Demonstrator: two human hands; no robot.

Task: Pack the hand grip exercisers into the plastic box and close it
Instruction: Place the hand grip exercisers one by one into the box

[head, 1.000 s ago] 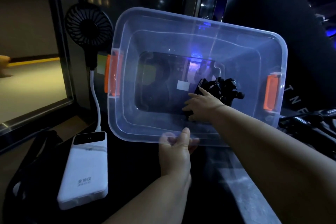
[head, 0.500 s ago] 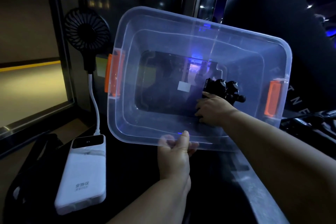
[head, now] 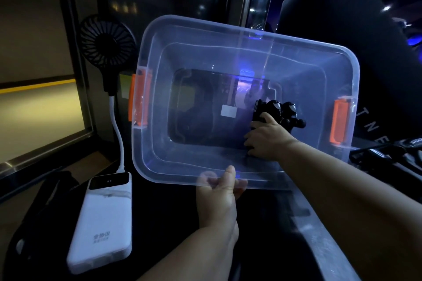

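Both hands are busying themselves with the plastic box (head: 242,29), which is filling the middle of the view and tipping its open mouth toward the camera. Its left hand (head: 218,198) is gripping the near rim at the box's six o'clock, thumb lying over the lip and the other fingers curling behind it, showing blurred through the clear wall. Reaching in from four o'clock, the right hand (head: 266,140) is lying against the floor of the box, its fingers clenching round the hand grip exerciser (head: 279,109). That exerciser is sitting inside the box at about three o'clock on the floor, just beyond the right knuckles and well apart from the left hand. It is looking black and knobbly, with several rounded buttons on top and a short stub sticking out toward the right wall; finer detail is getting lost in the dim light. Orange latches are hanging at the box's nine o'clock (head: 137,100) and three o'clock (head: 340,124) ends, and a small white label (head: 229,111) is showing on the floor. At eight o'clock a white power bank (head: 102,223) is lying on the dark surface, its white cable (head: 117,130) rising to a black fan (head: 107,43) at ten o'clock.
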